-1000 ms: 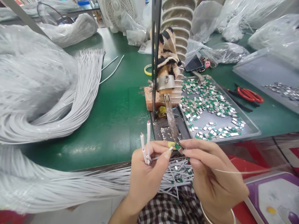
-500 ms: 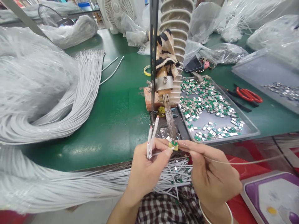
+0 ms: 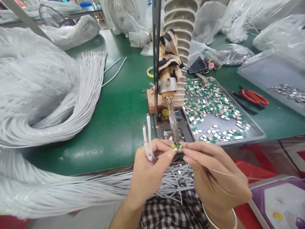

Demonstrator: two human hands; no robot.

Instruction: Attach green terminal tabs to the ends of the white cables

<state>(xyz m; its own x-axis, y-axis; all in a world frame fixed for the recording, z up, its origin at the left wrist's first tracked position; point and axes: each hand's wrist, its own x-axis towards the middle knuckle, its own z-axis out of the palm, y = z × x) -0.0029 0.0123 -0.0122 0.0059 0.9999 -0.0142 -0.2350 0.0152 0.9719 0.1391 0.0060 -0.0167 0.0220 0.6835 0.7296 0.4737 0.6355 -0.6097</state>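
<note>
My left hand is closed on several white cables, whose stripped ends stick up with reddish wires showing. At its thumb and fingertip sits a small green circuit board with yellow beside it, right under the tip of a fixed soldering iron. Whether the tip touches the board I cannot tell. My right hand pinches a thin solder wire, which runs back across the fingers. Its fingertips are at the board's right side.
A tray of loose green boards stands right of the iron. Red-handled pliers lie beyond it. A bundle of white cables covers the left of the bench; more cables lie along the front edge. A ribbed hose rises behind the iron.
The cable ends in my left hand have swung to the left. My right fingers have shifted and drawn closer around the board, and the solder wire now crosses lower over them.
</note>
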